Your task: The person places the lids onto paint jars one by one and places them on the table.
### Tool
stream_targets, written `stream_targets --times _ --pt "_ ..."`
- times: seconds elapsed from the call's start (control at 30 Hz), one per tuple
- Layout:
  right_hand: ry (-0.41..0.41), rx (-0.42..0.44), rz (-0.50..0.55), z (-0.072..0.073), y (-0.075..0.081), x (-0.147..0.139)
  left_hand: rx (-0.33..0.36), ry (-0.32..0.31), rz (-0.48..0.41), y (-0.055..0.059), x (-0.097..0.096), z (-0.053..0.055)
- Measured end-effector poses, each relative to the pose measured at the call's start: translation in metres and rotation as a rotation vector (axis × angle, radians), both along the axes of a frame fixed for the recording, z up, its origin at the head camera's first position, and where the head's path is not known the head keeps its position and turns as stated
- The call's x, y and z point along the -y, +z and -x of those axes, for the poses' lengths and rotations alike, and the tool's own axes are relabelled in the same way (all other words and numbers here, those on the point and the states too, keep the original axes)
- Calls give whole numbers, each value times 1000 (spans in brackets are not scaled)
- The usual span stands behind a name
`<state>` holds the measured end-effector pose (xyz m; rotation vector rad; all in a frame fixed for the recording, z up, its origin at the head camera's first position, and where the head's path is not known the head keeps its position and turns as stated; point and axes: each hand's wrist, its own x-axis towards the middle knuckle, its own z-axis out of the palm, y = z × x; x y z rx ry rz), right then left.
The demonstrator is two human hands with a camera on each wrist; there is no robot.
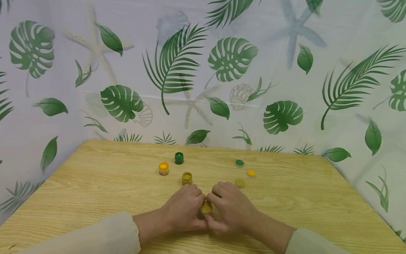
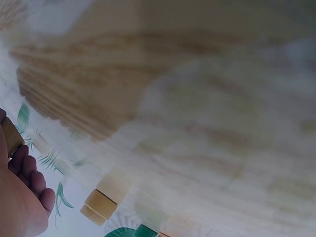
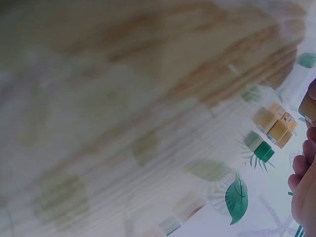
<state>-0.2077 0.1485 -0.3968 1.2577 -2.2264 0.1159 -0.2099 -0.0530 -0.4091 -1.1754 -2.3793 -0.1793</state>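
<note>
Near the front of the table, a small ochre-yellow paint jar [image 1: 207, 208] stands between my two hands. From its left side my left hand [image 1: 184, 208] grips it with curled fingers, thumb at the near side. My right hand [image 1: 233, 208] pinches it from the right, its thumb meeting the left one in front. Much of the jar's side is hidden by the fingers. In the left wrist view, the jar [image 2: 12, 137] shows above the curled fingers at the left edge; in the right wrist view, the jar [image 3: 309, 107] is partly cut off at the right edge.
Beyond my hands stand open paint jars: an olive-yellow jar [image 1: 187, 178], an orange-yellow jar [image 1: 163, 168] and a dark green jar [image 1: 179, 158]. To the right lie a green lid [image 1: 239, 163], a yellow lid [image 1: 251, 173] and an olive lid [image 1: 240, 182]. A leaf-patterned cloth [image 1: 190, 70] hangs behind.
</note>
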Motion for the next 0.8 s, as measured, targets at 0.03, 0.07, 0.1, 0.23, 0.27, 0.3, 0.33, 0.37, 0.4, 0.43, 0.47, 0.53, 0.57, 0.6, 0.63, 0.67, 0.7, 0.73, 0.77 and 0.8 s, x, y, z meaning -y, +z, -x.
stream_targets --times 0.03,0.07,0.1,0.23,0.27,0.3,0.33,0.37,0.4,0.43,0.47,0.53,0.57,0.6,0.63,0.67,0.7,0.73,0.77,0.8 --pt "4 -2 4 0 0 0 0 0 -2 0 0 0" --pt "7 -5 7 0 0 0 1 -1 -5 0 0 0" --pt "10 -8 9 0 0 1 0 -3 -9 0 0 0" --pt "14 -22 15 1 -1 1 -7 -11 -17 -1 0 0" --pt "17 -26 16 1 -2 1 -8 -11 -14 -1 0 0" --pt "19 -29 16 1 -2 0 -7 -12 -13 -1 0 0" --pt "22 -31 17 1 -1 0 -1 -12 -11 0 0 0" --pt "25 -30 19 2 -1 0 6 -11 -8 1 0 0" --pt "29 -27 21 2 -1 0 16 -10 -4 1 0 0" --pt "34 -27 24 2 -1 0 26 -11 0 2 0 0" --pt "37 -25 27 3 0 0 37 -13 2 3 0 0" --pt "45 -22 41 3 1 1 51 -23 3 5 -1 0" --pt "49 -22 49 3 1 2 54 -27 8 6 -1 1" --pt "48 -18 55 3 2 2 56 -31 12 7 -1 1" --pt "42 -14 57 3 3 3 58 -36 13 8 -1 1" --pt "38 -12 62 2 4 3 61 -39 13 8 -1 1" --pt "34 -10 65 2 5 3 61 -41 15 9 -1 1" --pt "29 -5 65 2 6 3 65 -41 16 10 -1 2" --pt "19 8 63 1 7 2 69 -41 16 11 -1 2" --pt "8 24 57 1 8 1 74 -43 13 11 -1 2"
